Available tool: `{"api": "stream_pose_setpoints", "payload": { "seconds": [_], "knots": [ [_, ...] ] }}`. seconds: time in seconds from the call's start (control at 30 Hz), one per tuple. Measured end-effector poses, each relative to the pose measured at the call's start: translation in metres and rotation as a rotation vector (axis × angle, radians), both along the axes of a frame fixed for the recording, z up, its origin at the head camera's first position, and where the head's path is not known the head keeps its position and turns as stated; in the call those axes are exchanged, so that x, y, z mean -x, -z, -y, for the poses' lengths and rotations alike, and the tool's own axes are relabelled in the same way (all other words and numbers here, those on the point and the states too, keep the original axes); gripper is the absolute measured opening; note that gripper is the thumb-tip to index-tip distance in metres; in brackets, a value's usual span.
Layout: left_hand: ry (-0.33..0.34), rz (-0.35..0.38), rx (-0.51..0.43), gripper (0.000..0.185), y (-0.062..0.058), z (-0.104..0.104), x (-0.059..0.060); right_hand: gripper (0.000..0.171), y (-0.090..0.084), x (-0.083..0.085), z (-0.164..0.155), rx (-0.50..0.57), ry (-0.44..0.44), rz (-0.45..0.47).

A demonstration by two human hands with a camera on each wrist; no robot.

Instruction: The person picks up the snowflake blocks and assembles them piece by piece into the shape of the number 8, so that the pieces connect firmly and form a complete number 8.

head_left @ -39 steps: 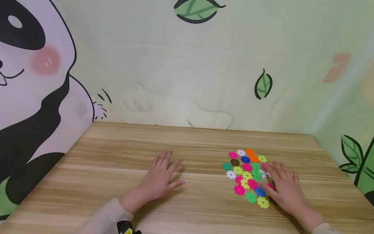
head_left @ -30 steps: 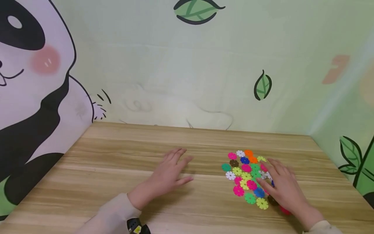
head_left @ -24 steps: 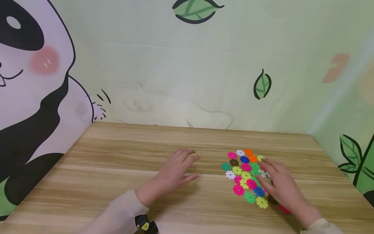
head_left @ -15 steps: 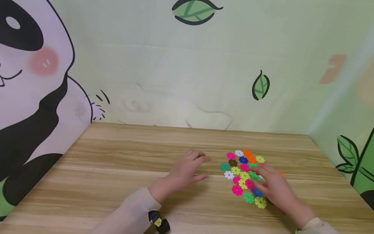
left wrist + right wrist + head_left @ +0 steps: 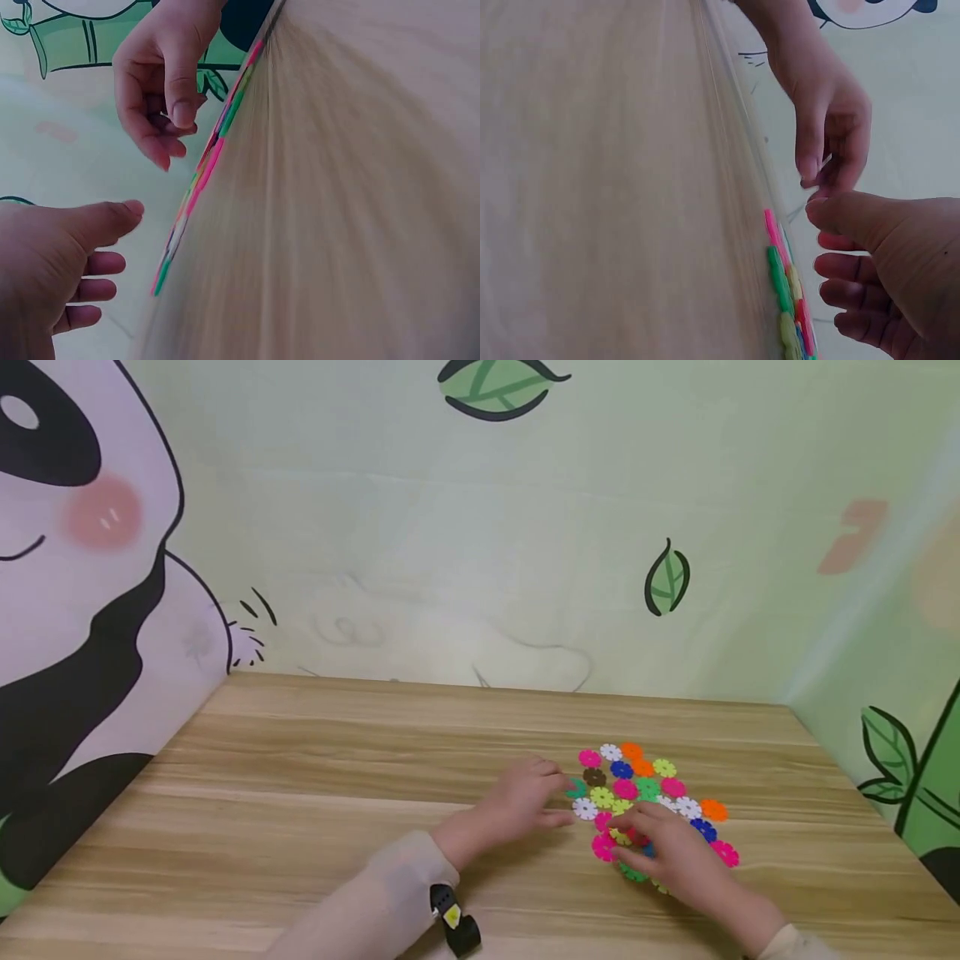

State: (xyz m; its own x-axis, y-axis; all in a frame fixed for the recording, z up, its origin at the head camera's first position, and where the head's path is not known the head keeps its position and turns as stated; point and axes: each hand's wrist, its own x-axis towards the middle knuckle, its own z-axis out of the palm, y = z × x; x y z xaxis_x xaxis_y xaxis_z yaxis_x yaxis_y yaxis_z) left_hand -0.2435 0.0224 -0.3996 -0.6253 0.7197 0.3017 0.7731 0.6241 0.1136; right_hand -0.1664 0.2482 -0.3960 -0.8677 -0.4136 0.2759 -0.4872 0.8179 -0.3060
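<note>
A flat cluster of small flower-shaped plastic discs in pink, green, yellow, white, blue and orange lies on the wooden table, right of centre. My left hand hovers at the cluster's left edge, fingers loosely curled beside a teal disc and a white disc, holding nothing. My right hand covers the cluster's near part, curled fingertips touching the discs by a pink one. In the left wrist view the discs show edge-on between left hand and right hand.
Walls with a panda and leaf pattern enclose the table at the back, left and right. A black wrist device sits on my left sleeve. Bare wood stretches left of the hands.
My left hand slid right across the table up to the cluster's left edge. My right hand moved left over the near discs, uncovering orange, blue and pink ones on the right side.
</note>
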Motion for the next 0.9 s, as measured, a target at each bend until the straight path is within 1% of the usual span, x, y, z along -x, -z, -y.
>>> {"api": "stream_pose_setpoints", "payload": {
  "seconds": [0.13, 0.37, 0.53, 0.63, 0.77, 0.9],
  "knots": [
    [0.010, 0.008, 0.042, 0.040, 0.004, -0.010, 0.003, 0.022, 0.005, 0.000, 0.004, -0.016, -0.022, -0.018],
    [-0.011, 0.051, 0.099, 0.040, 0.009, -0.018, 0.006, 0.023, 0.010, -0.002, 0.009, -0.103, 0.010, -0.003],
    [-0.020, 0.071, 0.117, 0.040, 0.010, -0.023, 0.009, 0.021, 0.012, -0.003, 0.010, -0.108, 0.010, -0.020],
    [-0.017, 0.071, 0.115, 0.037, 0.010, -0.025, 0.010, 0.021, 0.012, -0.003, 0.010, -0.109, 0.001, -0.041],
    [0.004, 0.056, 0.124, 0.033, 0.009, -0.027, 0.011, 0.020, 0.011, -0.004, 0.010, -0.117, -0.010, -0.085],
    [0.017, 0.063, 0.135, 0.031, 0.007, -0.030, 0.011, 0.019, 0.010, -0.005, 0.010, -0.153, -0.015, -0.130]
  ]
}}
